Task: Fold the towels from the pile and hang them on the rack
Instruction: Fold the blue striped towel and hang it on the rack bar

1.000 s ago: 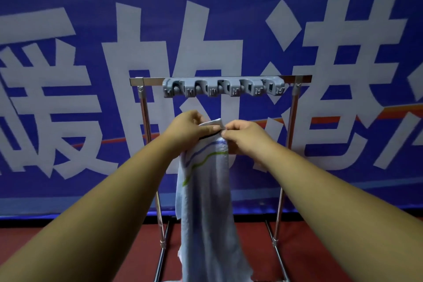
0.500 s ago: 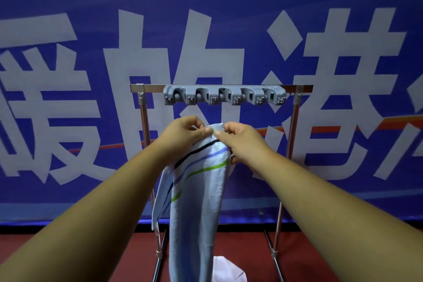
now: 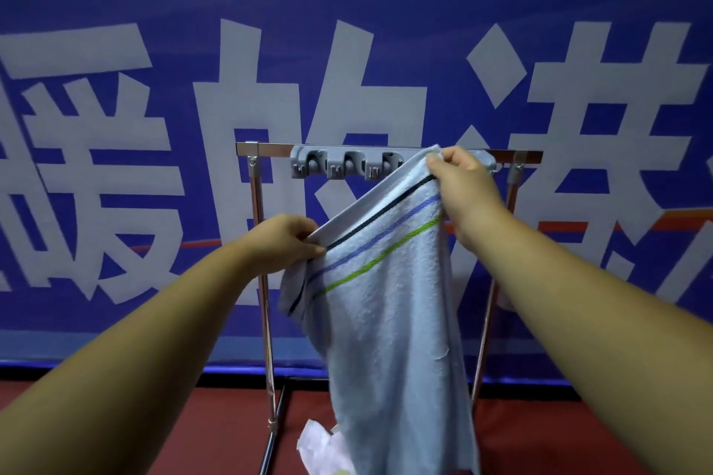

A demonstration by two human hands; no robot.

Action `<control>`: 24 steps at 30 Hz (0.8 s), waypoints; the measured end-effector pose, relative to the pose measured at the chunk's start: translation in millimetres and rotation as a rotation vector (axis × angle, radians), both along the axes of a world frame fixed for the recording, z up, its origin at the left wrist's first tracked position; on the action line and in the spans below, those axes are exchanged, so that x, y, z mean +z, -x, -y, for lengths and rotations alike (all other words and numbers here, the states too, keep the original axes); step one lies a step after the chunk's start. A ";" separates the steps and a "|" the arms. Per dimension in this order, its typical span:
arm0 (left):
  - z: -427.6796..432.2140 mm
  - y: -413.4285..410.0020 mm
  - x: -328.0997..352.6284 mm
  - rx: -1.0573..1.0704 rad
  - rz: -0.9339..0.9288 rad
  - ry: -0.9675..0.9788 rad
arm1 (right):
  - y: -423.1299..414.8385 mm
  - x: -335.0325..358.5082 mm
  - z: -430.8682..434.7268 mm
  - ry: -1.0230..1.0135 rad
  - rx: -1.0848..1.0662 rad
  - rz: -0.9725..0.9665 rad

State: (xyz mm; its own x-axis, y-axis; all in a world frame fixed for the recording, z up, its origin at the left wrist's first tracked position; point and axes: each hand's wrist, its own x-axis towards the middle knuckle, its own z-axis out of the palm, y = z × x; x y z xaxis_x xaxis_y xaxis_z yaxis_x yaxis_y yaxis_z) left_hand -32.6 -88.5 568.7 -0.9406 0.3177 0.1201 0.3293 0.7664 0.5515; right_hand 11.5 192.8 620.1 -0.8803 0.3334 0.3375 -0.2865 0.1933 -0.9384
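Observation:
A light blue towel (image 3: 389, 320) with dark, blue and green stripes hangs in front of the metal rack (image 3: 262, 149). My left hand (image 3: 285, 243) pinches its lower left corner. My right hand (image 3: 467, 181) grips the other top corner, raised to the rack's top bar and covering the right end of the grey clip holder (image 3: 339, 164). The towel's top edge slants up from left to right. Its lower part hangs down to the floor.
A blue banner (image 3: 154, 89) with large white characters fills the wall behind the rack. More pale cloth from the pile (image 3: 320, 447) lies on the red floor (image 3: 154, 436) at the rack's foot.
My hands, close together before, have spread apart. The right hand rose to the top bar and the left dropped lower left, stretching the towel's striped edge open.

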 end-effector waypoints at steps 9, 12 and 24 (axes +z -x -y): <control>-4.8 7.9 28.9 0.142 -0.154 0.103 | 0.2 34.4 -17.2 0.164 0.140 -0.047; -12.1 7.1 41.3 0.182 -0.195 0.045 | -11.2 40.8 -13.7 0.296 0.399 0.005; -22.2 -11.9 71.3 0.150 0.110 -0.494 | -9.6 26.5 13.8 0.422 0.533 0.131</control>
State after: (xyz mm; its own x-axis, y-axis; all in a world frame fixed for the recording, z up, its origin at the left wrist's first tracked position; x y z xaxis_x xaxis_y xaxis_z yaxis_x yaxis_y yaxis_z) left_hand -20.8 -66.4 640.0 -0.9867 0.1095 0.1197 0.1562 0.4405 0.8840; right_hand 21.0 179.1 646.7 -0.9852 -0.0762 0.1534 -0.1201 -0.3315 -0.9358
